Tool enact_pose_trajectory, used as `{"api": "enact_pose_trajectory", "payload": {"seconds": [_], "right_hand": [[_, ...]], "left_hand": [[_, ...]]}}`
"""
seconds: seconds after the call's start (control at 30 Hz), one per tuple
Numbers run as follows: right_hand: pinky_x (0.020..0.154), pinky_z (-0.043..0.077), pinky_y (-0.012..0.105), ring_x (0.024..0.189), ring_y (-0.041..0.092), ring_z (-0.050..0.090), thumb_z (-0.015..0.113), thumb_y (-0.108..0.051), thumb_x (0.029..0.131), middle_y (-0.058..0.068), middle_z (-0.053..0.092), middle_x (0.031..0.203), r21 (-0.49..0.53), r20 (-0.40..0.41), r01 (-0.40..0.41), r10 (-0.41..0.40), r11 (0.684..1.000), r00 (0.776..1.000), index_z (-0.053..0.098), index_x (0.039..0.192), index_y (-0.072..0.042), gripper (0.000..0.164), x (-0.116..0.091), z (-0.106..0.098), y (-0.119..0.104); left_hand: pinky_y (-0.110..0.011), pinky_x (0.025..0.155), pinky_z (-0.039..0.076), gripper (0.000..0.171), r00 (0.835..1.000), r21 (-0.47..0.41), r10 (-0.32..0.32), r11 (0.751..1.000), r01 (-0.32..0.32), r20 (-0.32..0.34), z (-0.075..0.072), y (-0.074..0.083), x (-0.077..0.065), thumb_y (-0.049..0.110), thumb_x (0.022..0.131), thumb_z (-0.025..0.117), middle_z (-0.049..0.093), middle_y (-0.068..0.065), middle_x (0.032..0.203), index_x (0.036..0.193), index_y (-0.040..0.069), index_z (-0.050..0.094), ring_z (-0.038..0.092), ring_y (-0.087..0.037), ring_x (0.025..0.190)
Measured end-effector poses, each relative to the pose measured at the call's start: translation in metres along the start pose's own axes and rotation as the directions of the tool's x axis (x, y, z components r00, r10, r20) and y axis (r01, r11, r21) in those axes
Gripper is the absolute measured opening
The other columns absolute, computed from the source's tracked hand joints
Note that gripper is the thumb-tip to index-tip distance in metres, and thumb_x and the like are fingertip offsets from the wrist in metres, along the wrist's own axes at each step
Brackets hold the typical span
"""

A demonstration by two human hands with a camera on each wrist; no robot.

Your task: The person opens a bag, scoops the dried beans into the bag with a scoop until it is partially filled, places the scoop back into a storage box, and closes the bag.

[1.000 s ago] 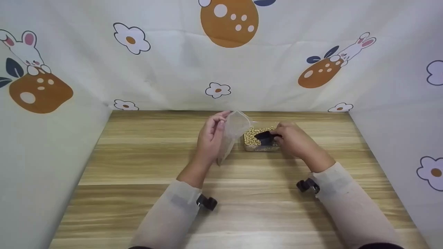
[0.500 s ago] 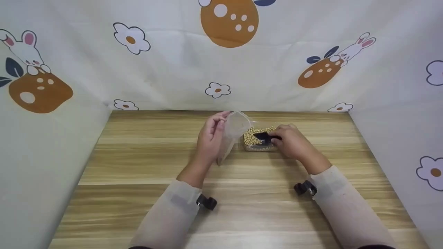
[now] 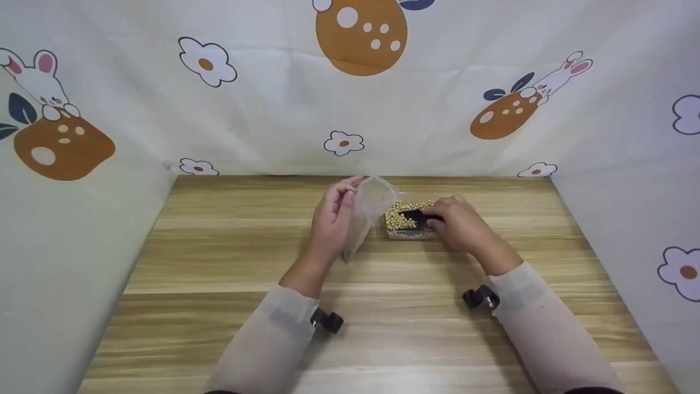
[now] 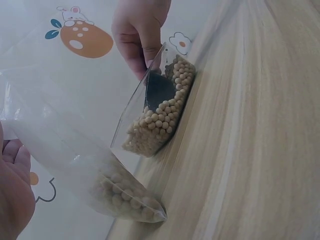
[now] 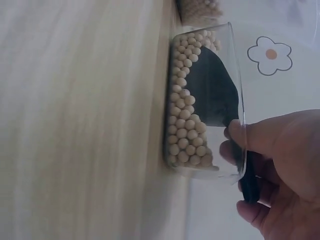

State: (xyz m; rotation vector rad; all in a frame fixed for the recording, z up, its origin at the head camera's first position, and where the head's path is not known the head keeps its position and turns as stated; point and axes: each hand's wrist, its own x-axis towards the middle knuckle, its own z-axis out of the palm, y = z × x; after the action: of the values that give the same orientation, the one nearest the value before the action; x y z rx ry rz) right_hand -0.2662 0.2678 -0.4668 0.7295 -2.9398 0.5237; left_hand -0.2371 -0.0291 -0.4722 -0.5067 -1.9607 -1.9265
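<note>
My left hand (image 3: 332, 218) grips the side of a clear plastic bag (image 4: 65, 145) and keeps its mouth apart. Soybeans (image 4: 132, 197) lie in the bag's bottom corner, which touches the table. To its right stands a clear rectangular container (image 3: 414, 235) of soybeans (image 3: 398, 219). My right hand (image 3: 462, 224) holds a small black scoop (image 5: 212, 87) by its handle, fingers curled round it. The scoop's blade is inside the container, dug in among the beans; part of it shows through the clear wall in the right wrist view.
All this stands on a wood-grain table (image 3: 361, 328), near its far edge. A printed curtain (image 3: 273, 109) hangs behind and along both sides. A small black camera mount (image 3: 327, 320) sits on the left wrist, and another camera mount (image 3: 481, 297) on the right.
My right hand has shifted slightly left and toward me, pushing the scoop deeper into the beans. The left hand and the bag have stayed in place.
</note>
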Motion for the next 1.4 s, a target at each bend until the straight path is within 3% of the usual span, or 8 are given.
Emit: {"api": "enact_pose_trajectory", "payload": {"seconds": [0.33,0.83,1.27,1.4], "right_hand": [[0.109,0.047,0.055,0.122,0.038,0.058,0.070,-0.012,0.103,0.015,0.074,0.127,0.134,-0.028,-0.092,0.096,0.987,0.995,0.075,0.131,-0.007,0.029,-0.012,-0.003,0.013],[0.120,0.040,0.059,0.133,0.042,0.057,0.070,-0.012,0.103,0.020,0.072,0.131,0.344,-0.085,-0.156,0.196,0.926,0.977,0.074,0.130,-0.003,0.029,-0.028,-0.010,0.033],[0.115,0.047,0.054,0.132,0.037,0.061,0.066,-0.018,0.107,0.019,0.070,0.136,0.412,-0.089,-0.196,0.253,0.890,0.963,0.073,0.133,-0.005,0.030,-0.031,-0.022,0.027],[0.108,0.050,0.047,0.128,0.033,0.062,0.065,-0.022,0.108,0.017,0.069,0.138,0.416,-0.094,-0.203,0.264,0.886,0.960,0.072,0.136,-0.007,0.032,-0.031,-0.028,0.022]], "left_hand": [[-0.033,0.125,0.045,0.019,1.000,-0.016,-0.008,1.000,0.008,-0.009,0.001,0.001,0.000,0.017,0.114,0.049,0.066,-0.010,0.149,0.114,0.002,0.060,0.059,-0.023,0.145],[-0.032,0.123,0.047,0.018,1.000,0.001,0.000,1.000,0.000,-0.015,0.001,-0.001,0.000,0.013,0.114,0.048,0.068,-0.010,0.148,0.112,0.000,0.060,0.061,-0.021,0.143],[-0.031,0.125,0.045,0.020,1.000,0.007,-0.003,1.000,0.003,-0.010,0.000,-0.001,0.000,0.015,0.114,0.049,0.067,-0.009,0.149,0.115,-0.002,0.060,0.060,-0.021,0.144],[-0.030,0.125,0.045,0.018,1.000,0.000,0.002,1.000,-0.002,-0.008,-0.001,-0.001,0.000,0.014,0.114,0.048,0.067,-0.009,0.149,0.114,0.000,0.060,0.059,-0.021,0.144]]}}
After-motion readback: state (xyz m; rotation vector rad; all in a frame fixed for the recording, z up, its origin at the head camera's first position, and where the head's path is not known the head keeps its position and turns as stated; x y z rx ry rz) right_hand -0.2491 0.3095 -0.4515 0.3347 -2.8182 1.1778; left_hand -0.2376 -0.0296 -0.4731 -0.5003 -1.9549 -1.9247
